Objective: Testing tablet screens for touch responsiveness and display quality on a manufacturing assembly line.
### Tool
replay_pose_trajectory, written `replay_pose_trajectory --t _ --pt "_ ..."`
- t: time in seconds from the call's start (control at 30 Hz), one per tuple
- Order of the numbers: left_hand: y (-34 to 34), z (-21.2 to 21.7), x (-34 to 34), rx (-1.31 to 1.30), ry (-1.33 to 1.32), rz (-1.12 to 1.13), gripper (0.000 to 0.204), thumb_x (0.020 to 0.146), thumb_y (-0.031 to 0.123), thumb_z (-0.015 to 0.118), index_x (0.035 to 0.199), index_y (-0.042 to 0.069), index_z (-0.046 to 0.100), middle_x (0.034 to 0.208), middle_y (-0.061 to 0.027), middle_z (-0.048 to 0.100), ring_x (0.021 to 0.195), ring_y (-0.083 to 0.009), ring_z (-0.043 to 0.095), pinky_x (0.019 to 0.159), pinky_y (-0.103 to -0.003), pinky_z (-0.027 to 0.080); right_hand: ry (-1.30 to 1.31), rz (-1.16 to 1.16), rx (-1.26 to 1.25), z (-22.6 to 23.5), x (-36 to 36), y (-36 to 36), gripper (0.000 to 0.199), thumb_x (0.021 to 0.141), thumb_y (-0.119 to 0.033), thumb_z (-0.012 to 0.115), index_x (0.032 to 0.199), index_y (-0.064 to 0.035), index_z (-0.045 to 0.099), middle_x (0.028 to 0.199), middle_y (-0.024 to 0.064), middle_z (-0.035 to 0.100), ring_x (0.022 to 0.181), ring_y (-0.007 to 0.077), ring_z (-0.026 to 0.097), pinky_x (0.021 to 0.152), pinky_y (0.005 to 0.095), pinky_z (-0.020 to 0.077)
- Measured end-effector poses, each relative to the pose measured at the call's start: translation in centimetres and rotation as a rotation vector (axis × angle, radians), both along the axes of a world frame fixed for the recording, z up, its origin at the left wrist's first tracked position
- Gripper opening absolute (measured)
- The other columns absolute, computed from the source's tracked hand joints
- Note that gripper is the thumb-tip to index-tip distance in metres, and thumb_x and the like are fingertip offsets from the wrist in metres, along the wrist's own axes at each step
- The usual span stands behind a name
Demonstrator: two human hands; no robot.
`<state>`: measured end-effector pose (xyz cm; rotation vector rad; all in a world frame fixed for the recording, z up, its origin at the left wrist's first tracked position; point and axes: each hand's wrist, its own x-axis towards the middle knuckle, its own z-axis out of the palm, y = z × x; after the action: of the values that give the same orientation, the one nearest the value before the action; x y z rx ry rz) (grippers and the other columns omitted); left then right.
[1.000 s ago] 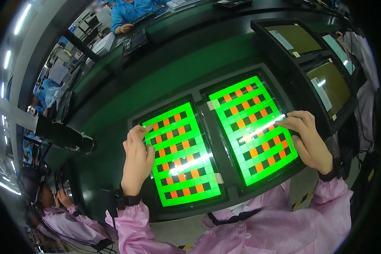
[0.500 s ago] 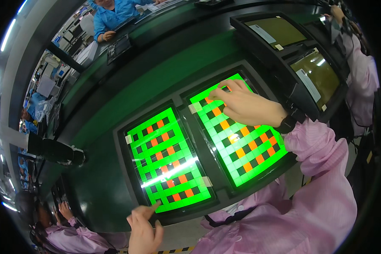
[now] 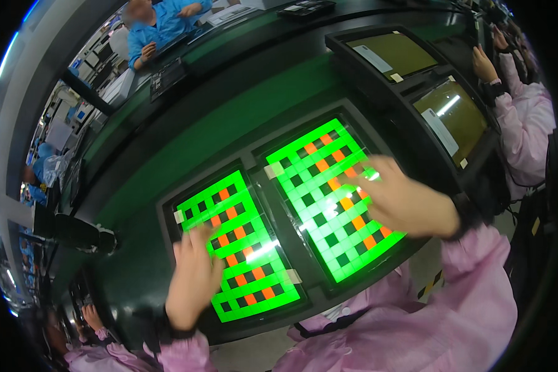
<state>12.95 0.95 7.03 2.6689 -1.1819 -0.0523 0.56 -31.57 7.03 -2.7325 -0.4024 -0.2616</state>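
Two lit display panels lie side by side in a black tray (image 3: 271, 211), both showing green grids with black and orange squares. Over the left edge of the left panel (image 3: 247, 214) is my left hand (image 3: 193, 279), its fingers apart and pointing at the lit surface. My right hand (image 3: 409, 198) hovers at the right side of the right panel (image 3: 304, 167), slightly blurred, fingers stretched toward the grid. Neither hand shows anything held. Whether the fingertips touch the glass, I cannot tell. Pale tape tabs (image 3: 273, 171) stick to the panels' edges.
Beyond my right hand stands another black tray (image 3: 409, 93) with two unlit panels. A person in pink (image 3: 527, 124) works at the right, another at lower left. A person in blue (image 3: 161, 28) sits across the green bench (image 3: 229, 118). A dark cylinder (image 3: 74, 229) juts in from the left.
My left hand has moved up from the left panel's near corner to its left edge. My right hand has shifted from the right panel's far end toward its right side.
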Motion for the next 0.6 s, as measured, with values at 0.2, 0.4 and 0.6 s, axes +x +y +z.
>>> replay_pose_trajectory --t 0.2,0.4,0.6 --pt "1.9 5.2 -9.3 0.283 0.359 0.055 0.051 0.078 0.006 0.052 0.126 -0.005 0.038 0.118 -0.0209 0.048 0.108 -0.035 0.045 0.089 -0.043 0.033 -0.052 -0.048 0.075 -2.1 8.1 -1.5 0.043 0.078 -0.005 0.051 0.12 0.0009 0.045 0.107 0.0183 0.057 0.113 0.0373 0.044 0.099 0.0454 0.0323" --pt "0.0 2.4 -2.8 -0.022 0.074 -0.012 0.045 0.075 0.002 0.055 0.119 -0.003 0.047 0.108 -0.0156 0.049 0.1 -0.0318 0.048 0.085 -0.042 0.034 0.194 0.037 -0.168 -0.3 -1.1 -0.1 0.042 0.075 -0.008 0.057 0.114 0.0057 0.048 0.104 0.0185 0.058 0.11 0.0387 0.046 0.099 0.0477 0.032" --pt "-3.2 -0.3 4.0 -0.099 -0.008 0.008 0.046 0.076 0.001 0.053 0.119 -0.004 0.038 0.118 -0.0216 0.052 0.108 -0.0342 0.048 0.088 -0.044 0.035 0.295 0.153 -0.178 2.2 -7.5 1.6 0.045 0.073 -0.011 0.061 0.114 0.0055 0.051 0.11 0.0127 0.058 0.107 0.037 0.048 0.095 0.0526 0.0338"
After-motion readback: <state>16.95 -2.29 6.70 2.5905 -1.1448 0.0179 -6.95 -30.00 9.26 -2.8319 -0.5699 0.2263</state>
